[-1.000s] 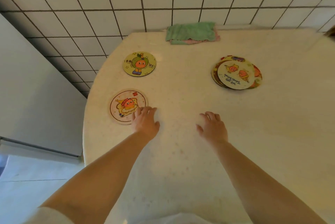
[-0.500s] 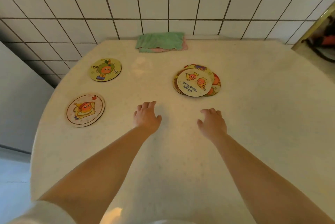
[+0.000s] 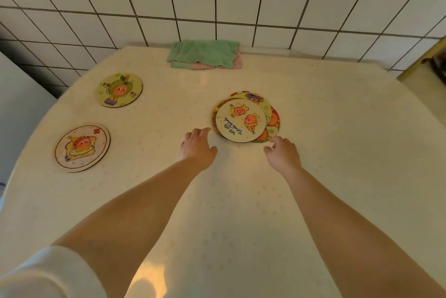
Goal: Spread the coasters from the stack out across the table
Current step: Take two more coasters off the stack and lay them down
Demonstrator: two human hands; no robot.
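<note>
A loose stack of round cartoon coasters lies mid-table, its top one showing two orange figures and blue writing. Two single coasters lie apart on the left: a green one farther back and a pale pink-rimmed one nearer the front edge. My left hand hovers just left of the stack's near edge, fingers apart and empty. Just below the stack's right side is my right hand, fingers loosely curled and holding nothing. Neither hand clearly touches the stack.
A folded green and pink cloth lies at the back of the cream table against the tiled wall. The table's rounded left edge drops off beside a grey surface.
My left hand left the pale coaster on the left and both hands moved forward to the stack's near edge. The view has shifted rightward.
</note>
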